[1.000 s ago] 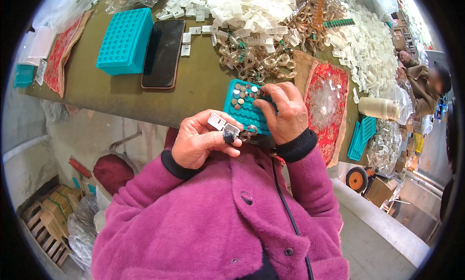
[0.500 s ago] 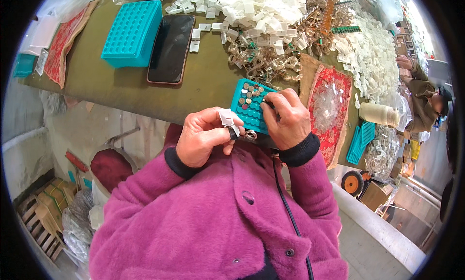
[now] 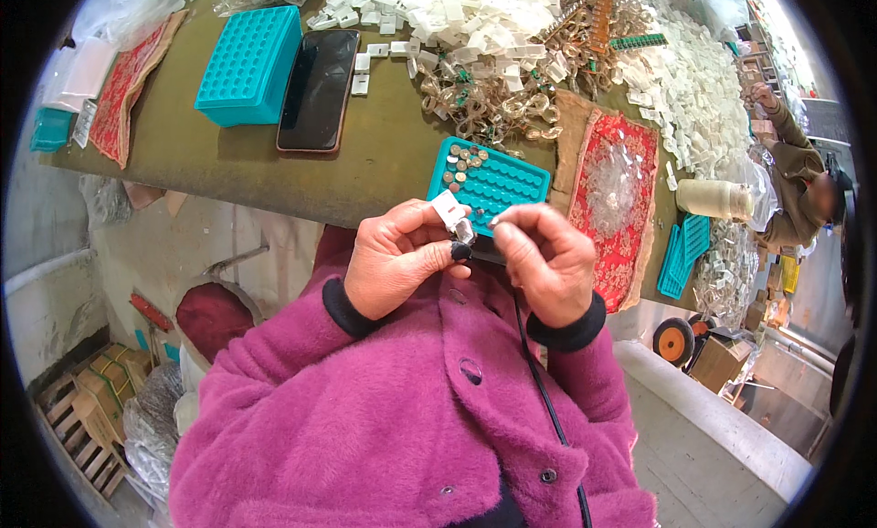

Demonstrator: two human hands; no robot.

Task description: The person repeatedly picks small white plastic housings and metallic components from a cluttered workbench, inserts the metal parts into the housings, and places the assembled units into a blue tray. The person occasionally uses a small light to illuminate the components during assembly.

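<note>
Tray (image 3: pixel 512 176): teal is being shown at one o'clock
Small piece (image 3: pixel 448 207): white is being seen at twelve
Coat (image 3: pixel 384 409): magenta is being worn at six
Cloth (image 3: pixel 605 274): red is being patterned with pale flowers, near three
Tabletop (image 3: pixel 228 167): olive is being seen at ten

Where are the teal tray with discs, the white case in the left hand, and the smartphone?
Teal tray with discs (image 3: pixel 508 182): head view, bare ridged part.
White case (image 3: pixel 448 207): head view, raised upper flap.
Smartphone (image 3: pixel 319 91): head view, dark screen.
</note>
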